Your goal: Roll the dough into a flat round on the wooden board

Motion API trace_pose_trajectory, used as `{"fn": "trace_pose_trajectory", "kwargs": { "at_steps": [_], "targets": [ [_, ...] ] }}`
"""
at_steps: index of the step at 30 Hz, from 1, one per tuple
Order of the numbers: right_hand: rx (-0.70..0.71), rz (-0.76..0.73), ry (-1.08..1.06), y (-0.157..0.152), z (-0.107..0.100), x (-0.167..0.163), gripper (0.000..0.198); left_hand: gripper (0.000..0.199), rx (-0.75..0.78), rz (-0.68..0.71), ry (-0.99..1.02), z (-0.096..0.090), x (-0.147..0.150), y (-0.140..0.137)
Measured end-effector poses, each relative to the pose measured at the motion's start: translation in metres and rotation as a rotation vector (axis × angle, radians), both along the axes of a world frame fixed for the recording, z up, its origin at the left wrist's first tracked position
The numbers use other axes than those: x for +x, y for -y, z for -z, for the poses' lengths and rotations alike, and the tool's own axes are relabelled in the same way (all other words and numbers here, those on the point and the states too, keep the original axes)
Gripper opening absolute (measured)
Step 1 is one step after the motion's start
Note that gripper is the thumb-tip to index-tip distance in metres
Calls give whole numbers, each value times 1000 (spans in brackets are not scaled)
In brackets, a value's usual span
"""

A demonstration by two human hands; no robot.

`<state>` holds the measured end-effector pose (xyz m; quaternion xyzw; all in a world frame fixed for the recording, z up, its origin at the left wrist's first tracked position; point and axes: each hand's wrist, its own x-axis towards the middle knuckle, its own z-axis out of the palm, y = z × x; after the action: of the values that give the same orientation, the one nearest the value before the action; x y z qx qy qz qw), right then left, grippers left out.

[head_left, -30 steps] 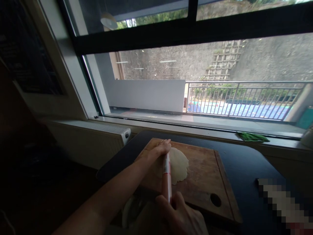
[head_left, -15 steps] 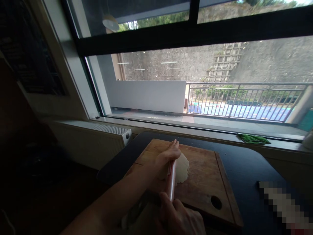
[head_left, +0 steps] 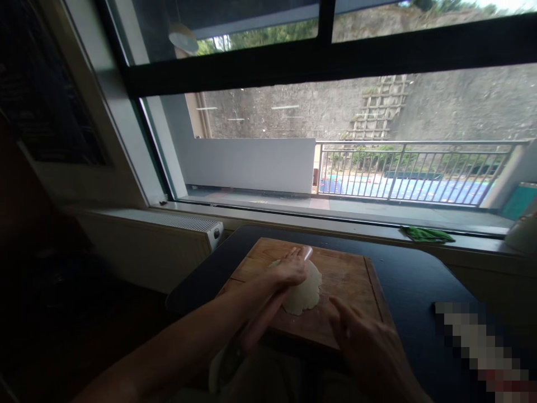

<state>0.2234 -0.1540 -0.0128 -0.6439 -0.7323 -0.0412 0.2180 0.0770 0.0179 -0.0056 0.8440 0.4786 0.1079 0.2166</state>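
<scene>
A flat round of pale dough [head_left: 305, 292] lies on a wooden cutting board [head_left: 348, 271]. A pinkish rolling pin [head_left: 262, 319] lies slantwise across the dough's left part, and its far tip shows past my fingers. My left hand [head_left: 289, 268] presses down on the pin's far half, over the dough. My right hand [head_left: 369, 344] is off the pin, fingers apart, over the board's near right part and holding nothing.
The board sits on a dark table [head_left: 415, 280] under a wide window. A white radiator [head_left: 168, 224] runs along the wall at left. A green cloth [head_left: 425, 234] lies on the sill. A blurred-out object [head_left: 478, 341] is on the table's right side.
My right hand has let go of the pin's near end and moved right, opening. My left hand has pushed the pin farther across the dough, turning it to a slant.
</scene>
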Motion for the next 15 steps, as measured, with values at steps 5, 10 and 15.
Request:
{"fn": "trace_pose_trajectory", "kwargs": {
  "at_steps": [5, 10, 15],
  "targets": [
    [-9, -134, -27, -106, -12, 40, 50, 58, 96, 59, -119, -5, 3, 7],
    [-41, -260, -18, -181, -7, 17, 62, 55, 75, 8, -159, -3, 2, 3],
    [-58, -325, 9, -184, 2, 4, 51, 63, 52, -68, -199, -3, -17, 10]
  ]
}}
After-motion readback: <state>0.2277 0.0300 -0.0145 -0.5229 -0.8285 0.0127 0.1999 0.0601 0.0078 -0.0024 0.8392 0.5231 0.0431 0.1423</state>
